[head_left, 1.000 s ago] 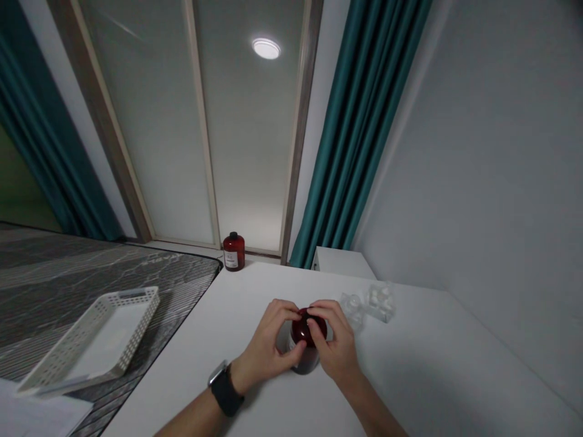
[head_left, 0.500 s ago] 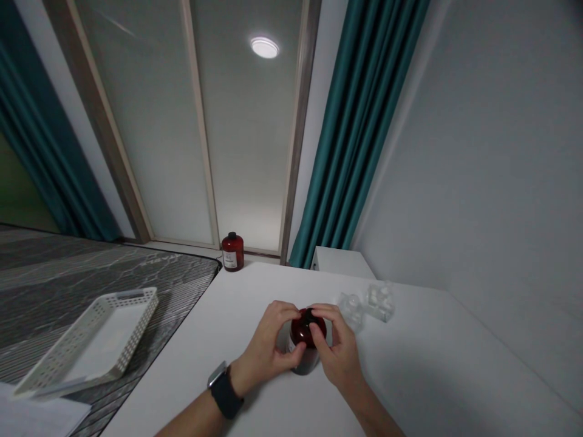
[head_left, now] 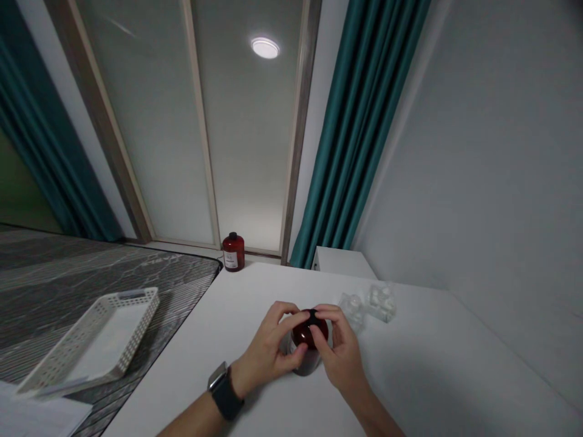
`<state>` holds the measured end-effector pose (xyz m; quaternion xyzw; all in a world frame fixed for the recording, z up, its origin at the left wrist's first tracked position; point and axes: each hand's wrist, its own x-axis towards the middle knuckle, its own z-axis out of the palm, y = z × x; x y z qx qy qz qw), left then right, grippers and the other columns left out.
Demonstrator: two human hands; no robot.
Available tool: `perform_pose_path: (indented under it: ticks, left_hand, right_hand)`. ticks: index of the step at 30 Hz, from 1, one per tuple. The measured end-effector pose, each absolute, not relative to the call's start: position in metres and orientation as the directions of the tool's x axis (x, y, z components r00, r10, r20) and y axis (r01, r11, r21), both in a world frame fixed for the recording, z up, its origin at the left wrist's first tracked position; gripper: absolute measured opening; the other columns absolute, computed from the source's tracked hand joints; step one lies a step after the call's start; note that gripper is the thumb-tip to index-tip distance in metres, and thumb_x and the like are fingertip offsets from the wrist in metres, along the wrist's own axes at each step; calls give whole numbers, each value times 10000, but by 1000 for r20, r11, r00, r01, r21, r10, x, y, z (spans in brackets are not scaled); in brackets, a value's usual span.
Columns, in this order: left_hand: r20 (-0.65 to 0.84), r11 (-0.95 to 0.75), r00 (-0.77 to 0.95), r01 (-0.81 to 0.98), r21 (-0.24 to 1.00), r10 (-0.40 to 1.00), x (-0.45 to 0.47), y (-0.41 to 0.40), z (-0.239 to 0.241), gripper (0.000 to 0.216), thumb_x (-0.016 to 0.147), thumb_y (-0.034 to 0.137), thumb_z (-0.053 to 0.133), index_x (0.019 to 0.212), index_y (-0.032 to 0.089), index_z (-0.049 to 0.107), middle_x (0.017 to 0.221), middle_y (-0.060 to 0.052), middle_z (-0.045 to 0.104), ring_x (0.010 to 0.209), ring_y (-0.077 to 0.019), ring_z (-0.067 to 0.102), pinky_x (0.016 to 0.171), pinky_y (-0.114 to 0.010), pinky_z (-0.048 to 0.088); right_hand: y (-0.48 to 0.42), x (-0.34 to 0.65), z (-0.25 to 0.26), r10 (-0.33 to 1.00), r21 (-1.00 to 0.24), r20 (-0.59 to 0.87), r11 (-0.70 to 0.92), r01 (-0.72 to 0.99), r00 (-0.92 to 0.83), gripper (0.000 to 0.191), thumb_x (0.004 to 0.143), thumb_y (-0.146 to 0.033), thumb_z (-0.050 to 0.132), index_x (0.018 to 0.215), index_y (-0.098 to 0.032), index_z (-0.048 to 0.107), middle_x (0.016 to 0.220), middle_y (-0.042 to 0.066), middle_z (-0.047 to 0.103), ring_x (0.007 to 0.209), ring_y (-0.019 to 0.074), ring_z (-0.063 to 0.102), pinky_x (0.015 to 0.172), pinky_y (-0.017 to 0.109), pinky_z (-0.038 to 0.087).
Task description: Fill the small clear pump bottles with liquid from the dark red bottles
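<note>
A small dark red bottle [head_left: 306, 341] with a black cap stands on the white table [head_left: 423, 376] right in front of me. My left hand [head_left: 268, 352], with a dark watch on its wrist, wraps round the bottle's left side. My right hand [head_left: 339, 352] curls round the right side, its fingertips pinched on the black cap at the top. Most of the bottle's body is hidden by my fingers.
A second red bottle [head_left: 233, 252] stands at the table's far edge by the window. Two clear glass containers [head_left: 370, 303] sit just right of my hands. A white perforated basket [head_left: 91, 343] rests on a grey patterned surface at the left. Teal curtains hang behind.
My fingers have shifted slightly on the bottle's top, and the black cap shows more between them. The bottle stays in the same spot.
</note>
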<state>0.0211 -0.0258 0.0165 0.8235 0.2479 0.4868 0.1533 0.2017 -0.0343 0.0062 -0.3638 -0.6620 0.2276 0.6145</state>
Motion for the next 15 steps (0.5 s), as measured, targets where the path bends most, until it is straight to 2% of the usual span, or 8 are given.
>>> perform_pose_path:
  ticks: [5,8,15]
  left_hand:
    - [722,-829,409,253,499,559,21,-26,17,592,872,133,578,1424,301,444,1181,-88,502,1092,-247,523,926,-416,513]
    - [724,-829,405,248,501,559,20,-26,18,589,867,130,580,1417,297,455,1174,-88,509,1087,-247,529,924,-416,516]
    - [736,-835,394,258,487,551,21,-26,18,569,870,144,584,1409,274,459,1158,-93,516,1068,-247,539,904,-407,522]
  right_hand:
    - [-34,204,9,763,-756,644,646,103,-57,192,960,-174,555,1113,-266,626,1208,91,683,1195,240,622,1051,460,477]
    - [-34,203,12,751,-748,655,660,77,-78,204,973,-167,526,1123,-272,616,1202,86,687,1203,234,618,1065,472,468]
    - [-31,202,11,741,-730,671,654,197,31,140,879,-199,678,1006,-253,658,1064,71,635,1091,241,615,965,419,503]
